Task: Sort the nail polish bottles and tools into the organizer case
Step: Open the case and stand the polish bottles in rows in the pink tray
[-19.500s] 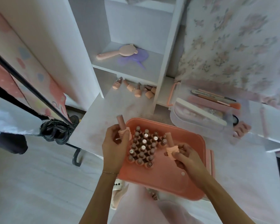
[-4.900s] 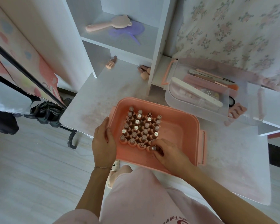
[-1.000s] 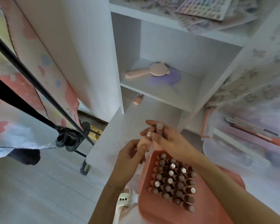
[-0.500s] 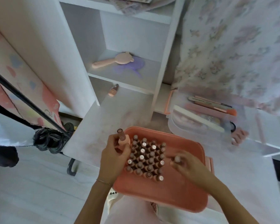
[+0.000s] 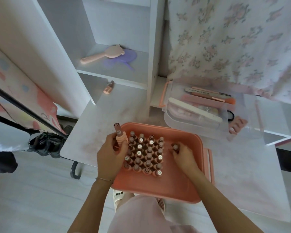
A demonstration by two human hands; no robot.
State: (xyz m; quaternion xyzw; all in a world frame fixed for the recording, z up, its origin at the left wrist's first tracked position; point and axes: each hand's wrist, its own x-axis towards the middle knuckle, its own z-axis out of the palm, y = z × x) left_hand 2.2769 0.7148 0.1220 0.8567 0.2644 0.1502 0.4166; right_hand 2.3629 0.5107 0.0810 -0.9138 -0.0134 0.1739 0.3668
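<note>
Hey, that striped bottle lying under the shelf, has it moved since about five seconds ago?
No. The striped bottle lies on the desk under the shelf edge, same as then.

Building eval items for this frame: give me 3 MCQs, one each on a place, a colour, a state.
1. Where does the lone striped bottle lie?
A. in the pink case
B. on the desk under the shelf
C. in the clear box

2. What colour is the case holding the standing bottles?
A. pink
B. purple
C. white

3. What is the left hand doing?
A. resting flat on the desk
B. holding a bottle
C. hanging idle

Answers:
1 B, it lies alone on the desk below the shelf.
2 A, its floor and rim are pink.
3 B, its fingers wrap a bottle at the case's left edge.
</note>
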